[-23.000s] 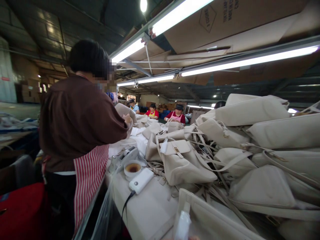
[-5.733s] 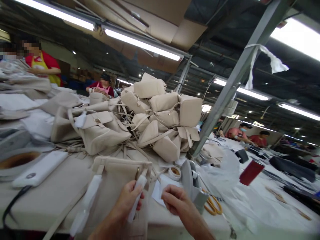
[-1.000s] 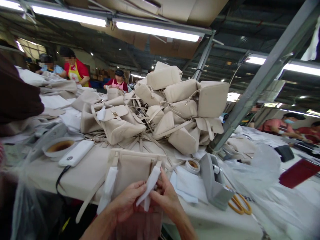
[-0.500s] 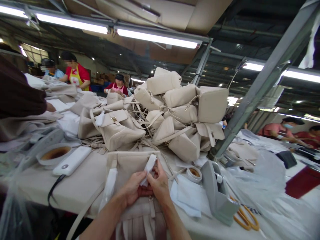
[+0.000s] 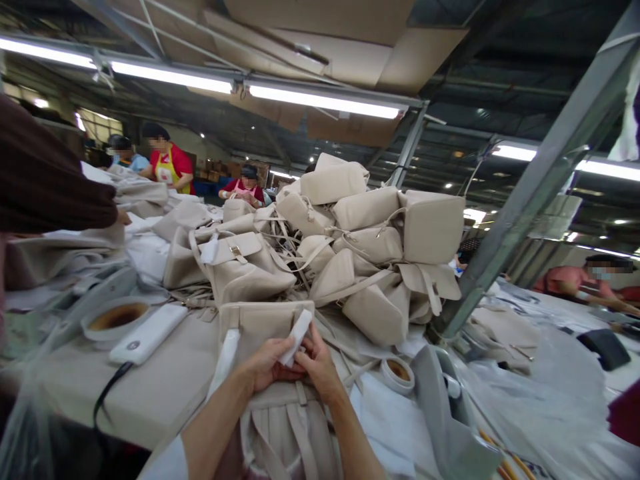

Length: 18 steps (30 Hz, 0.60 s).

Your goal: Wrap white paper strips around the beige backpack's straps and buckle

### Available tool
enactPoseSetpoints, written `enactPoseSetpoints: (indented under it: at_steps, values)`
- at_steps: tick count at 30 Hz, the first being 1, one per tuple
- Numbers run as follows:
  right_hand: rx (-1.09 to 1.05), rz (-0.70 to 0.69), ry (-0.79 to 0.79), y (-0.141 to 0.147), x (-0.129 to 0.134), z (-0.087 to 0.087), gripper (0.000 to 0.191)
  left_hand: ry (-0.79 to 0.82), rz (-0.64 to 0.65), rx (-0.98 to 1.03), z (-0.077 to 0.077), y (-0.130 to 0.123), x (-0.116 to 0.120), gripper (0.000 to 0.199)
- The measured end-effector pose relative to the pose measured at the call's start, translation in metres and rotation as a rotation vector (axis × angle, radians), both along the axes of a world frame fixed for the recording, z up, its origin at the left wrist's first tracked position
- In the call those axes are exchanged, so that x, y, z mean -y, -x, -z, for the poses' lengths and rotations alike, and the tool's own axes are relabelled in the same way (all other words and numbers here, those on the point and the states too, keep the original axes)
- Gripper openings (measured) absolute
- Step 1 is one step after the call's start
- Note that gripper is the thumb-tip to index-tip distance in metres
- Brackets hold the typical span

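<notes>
A beige bag [image 5: 265, 325] lies in front of me at the table's edge, its flap side away from me and its gathered part toward me. My left hand [image 5: 270, 365] pinches the lower end of a white paper wrap [image 5: 301, 328] around one of the bag's straps. My right hand [image 5: 319, 363] is closed on the same wrap from the right, thumb and fingers pressed against it. A second strap with a white wrap [image 5: 228, 353] hangs on the bag's left side. The palms hide part of the strap.
A high pile of beige bags [image 5: 370, 247] stands behind. Left are a white device with a cable [image 5: 149, 335] and a tape roll [image 5: 117, 317]. Right are white sheets [image 5: 393, 420], a grey tape dispenser [image 5: 453, 417], orange-handled scissors [image 5: 510, 460] and a slanted post [image 5: 530, 173]. A co-worker's sleeve [image 5: 55, 177] reaches in left.
My view has shifted, so the surroundings sit lower and mostly further right. Both hands stay on the white wrap, with small finger shifts. The co-worker's sleeve at left extends further in.
</notes>
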State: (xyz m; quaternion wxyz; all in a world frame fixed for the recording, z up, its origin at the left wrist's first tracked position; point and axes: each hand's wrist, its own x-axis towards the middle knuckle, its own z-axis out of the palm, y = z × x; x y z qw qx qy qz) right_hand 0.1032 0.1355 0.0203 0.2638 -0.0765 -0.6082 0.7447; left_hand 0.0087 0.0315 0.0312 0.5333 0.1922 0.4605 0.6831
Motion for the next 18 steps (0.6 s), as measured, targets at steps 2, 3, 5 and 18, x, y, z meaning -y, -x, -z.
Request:
enactPoseSetpoints:
  at_steps: [2,3,5,18]
  values:
    - [0.024,0.059,-0.031,0.003,0.004,0.0,0.09,0.017,-0.013,-0.031,0.0,-0.002,0.001,0.051]
    - [0.033,0.094,-0.058,0.004,0.006,0.0,0.087,0.019,-0.029,-0.052,0.0,-0.005,0.001,0.049]
    - [0.034,0.135,-0.099,0.005,0.01,-0.003,0.08,0.018,-0.076,-0.107,0.0,-0.01,0.0,0.046]
    - [0.055,0.123,0.102,0.005,0.007,-0.008,0.035,0.029,-0.22,-0.29,0.001,-0.028,-0.006,0.039]
